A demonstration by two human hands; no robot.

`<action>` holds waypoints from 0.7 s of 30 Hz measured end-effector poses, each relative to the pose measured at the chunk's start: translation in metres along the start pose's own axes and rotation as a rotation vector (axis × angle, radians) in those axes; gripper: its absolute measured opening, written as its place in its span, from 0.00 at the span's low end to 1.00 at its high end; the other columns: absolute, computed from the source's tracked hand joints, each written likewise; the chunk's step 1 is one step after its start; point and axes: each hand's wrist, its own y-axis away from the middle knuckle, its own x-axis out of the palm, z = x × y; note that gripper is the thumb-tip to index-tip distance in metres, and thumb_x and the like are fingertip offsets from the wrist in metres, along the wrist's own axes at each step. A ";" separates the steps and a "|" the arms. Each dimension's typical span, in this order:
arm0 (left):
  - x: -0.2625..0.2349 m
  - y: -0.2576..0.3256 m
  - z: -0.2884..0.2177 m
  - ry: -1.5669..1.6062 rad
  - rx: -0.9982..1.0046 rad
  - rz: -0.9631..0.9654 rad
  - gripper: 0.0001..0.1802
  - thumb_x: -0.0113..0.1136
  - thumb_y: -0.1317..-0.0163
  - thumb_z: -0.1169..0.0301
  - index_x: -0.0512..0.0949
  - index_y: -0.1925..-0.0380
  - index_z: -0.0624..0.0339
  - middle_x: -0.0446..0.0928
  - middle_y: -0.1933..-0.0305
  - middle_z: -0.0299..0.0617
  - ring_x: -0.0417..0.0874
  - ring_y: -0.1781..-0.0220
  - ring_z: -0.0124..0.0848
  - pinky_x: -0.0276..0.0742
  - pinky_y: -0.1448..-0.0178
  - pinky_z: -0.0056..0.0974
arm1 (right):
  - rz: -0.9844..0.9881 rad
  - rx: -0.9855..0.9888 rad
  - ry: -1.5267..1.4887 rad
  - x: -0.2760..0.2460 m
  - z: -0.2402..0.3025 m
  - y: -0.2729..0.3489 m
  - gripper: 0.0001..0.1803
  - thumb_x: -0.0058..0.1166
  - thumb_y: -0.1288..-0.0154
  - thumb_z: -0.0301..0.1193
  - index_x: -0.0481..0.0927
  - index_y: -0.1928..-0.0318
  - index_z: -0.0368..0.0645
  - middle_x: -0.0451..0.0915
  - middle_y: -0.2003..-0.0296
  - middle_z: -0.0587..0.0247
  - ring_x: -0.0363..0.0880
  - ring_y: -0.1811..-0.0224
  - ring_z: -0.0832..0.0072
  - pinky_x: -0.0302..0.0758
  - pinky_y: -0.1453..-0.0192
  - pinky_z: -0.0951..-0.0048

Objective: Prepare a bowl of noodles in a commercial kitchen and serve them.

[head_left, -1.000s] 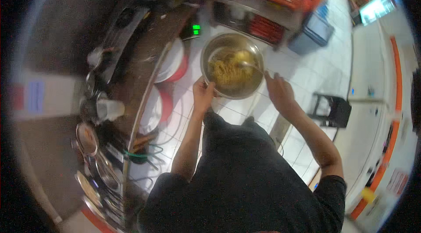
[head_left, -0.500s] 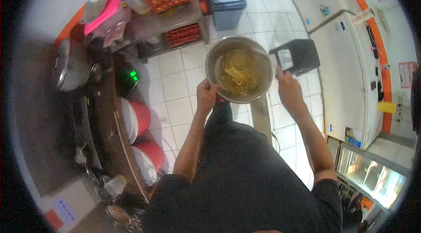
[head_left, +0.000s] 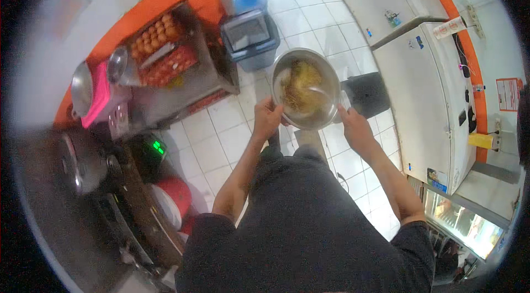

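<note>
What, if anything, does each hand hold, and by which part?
Left hand: metal mixing bowl, by its near-left rim. Right hand: hold cannot be told.

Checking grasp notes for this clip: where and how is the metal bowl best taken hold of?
Probably by the rim of the metal bowl, coming from its near left, pinching the edge. It is round and open-topped, no handle shows, and yellow food lies inside, so the edge seems the cleanest hold. The left hand grips it there.

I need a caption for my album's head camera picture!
Left hand holds a metal bowl of yellow, stringy food; right hand is beside it.
</note>
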 end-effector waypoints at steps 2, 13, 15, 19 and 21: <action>0.006 -0.040 -0.019 0.010 0.011 0.030 0.09 0.49 0.40 0.79 0.74 0.61 0.72 0.80 0.72 0.47 0.83 0.77 0.32 0.81 0.79 0.33 | 0.031 0.097 0.017 -0.025 -0.022 -0.027 0.16 0.42 0.36 0.27 0.69 0.47 0.40 0.74 0.67 0.43 0.78 0.66 0.49 0.75 0.64 0.52; 0.087 -0.288 -0.080 -0.020 0.047 0.151 0.12 0.47 0.40 0.80 0.74 0.57 0.71 0.81 0.70 0.47 0.82 0.79 0.30 0.80 0.79 0.30 | 0.138 0.515 -0.800 -0.094 -0.208 -0.202 0.20 0.47 0.33 0.34 0.73 0.46 0.32 0.81 0.67 0.47 0.82 0.66 0.65 0.77 0.61 0.63; 0.109 -0.338 -0.095 -0.030 0.071 0.153 0.12 0.47 0.40 0.80 0.75 0.58 0.71 0.81 0.69 0.46 0.81 0.80 0.30 0.79 0.79 0.30 | 0.126 0.669 -1.376 -0.103 -0.265 -0.241 0.23 0.48 0.31 0.37 0.69 0.42 0.34 0.79 0.61 0.51 0.81 0.66 0.73 0.79 0.63 0.68; 0.131 -0.418 -0.119 0.099 0.024 0.143 0.11 0.50 0.41 0.78 0.73 0.58 0.70 0.79 0.70 0.44 0.80 0.80 0.27 0.77 0.81 0.32 | 0.080 0.528 -1.593 -0.148 -0.312 -0.340 0.25 0.48 0.31 0.36 0.63 0.41 0.33 0.76 0.63 0.55 0.81 0.66 0.71 0.82 0.61 0.71; 0.131 -0.450 -0.127 0.089 -0.001 0.178 0.12 0.50 0.40 0.78 0.73 0.56 0.70 0.79 0.68 0.43 0.80 0.77 0.27 0.79 0.76 0.32 | 0.025 0.499 -1.427 -0.158 -0.330 -0.376 0.19 0.51 0.33 0.33 0.68 0.48 0.32 0.75 0.65 0.57 0.81 0.65 0.71 0.82 0.61 0.72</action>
